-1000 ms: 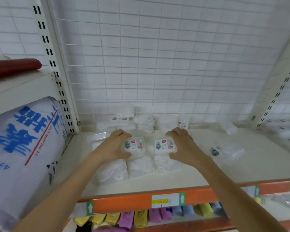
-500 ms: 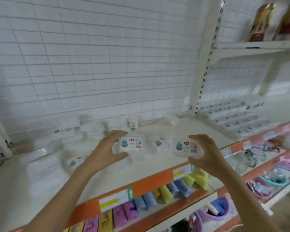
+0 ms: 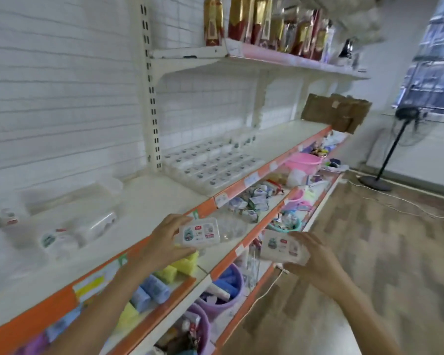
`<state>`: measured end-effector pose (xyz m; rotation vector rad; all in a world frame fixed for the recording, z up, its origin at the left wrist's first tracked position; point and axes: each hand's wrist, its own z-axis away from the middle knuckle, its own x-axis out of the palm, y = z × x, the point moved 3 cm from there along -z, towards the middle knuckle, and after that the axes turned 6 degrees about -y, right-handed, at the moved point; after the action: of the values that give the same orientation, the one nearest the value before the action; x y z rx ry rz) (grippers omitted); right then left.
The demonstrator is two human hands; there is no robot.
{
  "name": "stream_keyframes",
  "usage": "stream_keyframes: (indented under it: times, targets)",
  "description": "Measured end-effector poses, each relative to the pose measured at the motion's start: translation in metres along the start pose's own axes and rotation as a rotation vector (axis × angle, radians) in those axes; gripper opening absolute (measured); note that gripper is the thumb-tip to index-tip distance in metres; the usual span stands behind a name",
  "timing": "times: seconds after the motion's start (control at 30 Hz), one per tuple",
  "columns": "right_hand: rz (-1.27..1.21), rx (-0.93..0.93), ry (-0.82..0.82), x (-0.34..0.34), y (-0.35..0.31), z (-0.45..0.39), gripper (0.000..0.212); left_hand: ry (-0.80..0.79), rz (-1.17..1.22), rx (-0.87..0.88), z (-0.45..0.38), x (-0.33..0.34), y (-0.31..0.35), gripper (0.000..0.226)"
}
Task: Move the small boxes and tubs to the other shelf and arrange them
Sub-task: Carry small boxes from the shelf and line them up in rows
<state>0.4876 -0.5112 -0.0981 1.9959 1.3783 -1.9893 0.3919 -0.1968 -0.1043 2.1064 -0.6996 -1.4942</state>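
Head camera looked down at two bare arms in front of a long shelf (image 3: 149, 201). The left hand (image 3: 162, 242) held a small clear box (image 3: 199, 231) with a picture label on top. Its thumb was under the box and its fingers curled over the far edge, so the box stuck out to the right of the hand, just past the orange shelf edge (image 3: 208, 208). The right hand (image 3: 310, 257) held a second small box (image 3: 282, 247) the same way, with fingers on top and the thumb below. That box sat to the left of the hand, out in the air over the lower shelves. The two boxes were near each other but not touching. Farther along the shelf, rows of small boxes (image 3: 210, 162) lay flat in neat lines. To the left, a blurry pile of clear tubs (image 3: 69, 231) lay on the shelf.
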Motion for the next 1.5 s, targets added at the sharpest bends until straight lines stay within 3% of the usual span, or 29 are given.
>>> stream_keyframes:
  times: [0.23, 0.37, 0.9, 1.17, 1.33, 1.5]
  targets:
    - [-0.006, 0.187, 0.086, -0.044, 0.099, 0.015, 0.078, -0.113, 0.01, 0.03, -0.079, 0.091, 0.04, 0.074]
    - [-0.003, 0.241, 0.073, -0.065, 0.136, 0.001, 0.072, -0.193, -0.05, 0.062, -0.123, 0.123, 0.057, 0.069]
    - [0.099, 0.021, -0.045, -0.125, 0.219, -0.233, 0.071, 0.024, -0.028, 0.056, -0.354, 0.129, 0.041, 0.069]
    - [0.053, -0.157, -0.063, -0.118, 0.209, -0.396, 0.07, 0.123, -0.128, -0.168, -0.403, 0.08, -0.013, 0.067]
    - [0.036, -0.337, -0.321, -0.063, 0.189, -0.482, 0.068, 0.143, -0.155, -0.406, -0.402, 0.066, -0.056, 0.07]
    - [-0.107, -0.482, -0.447, -0.018, 0.166, -0.556, 0.069, 0.2, -0.155, -0.561, -0.411, 0.064, -0.076, 0.066]
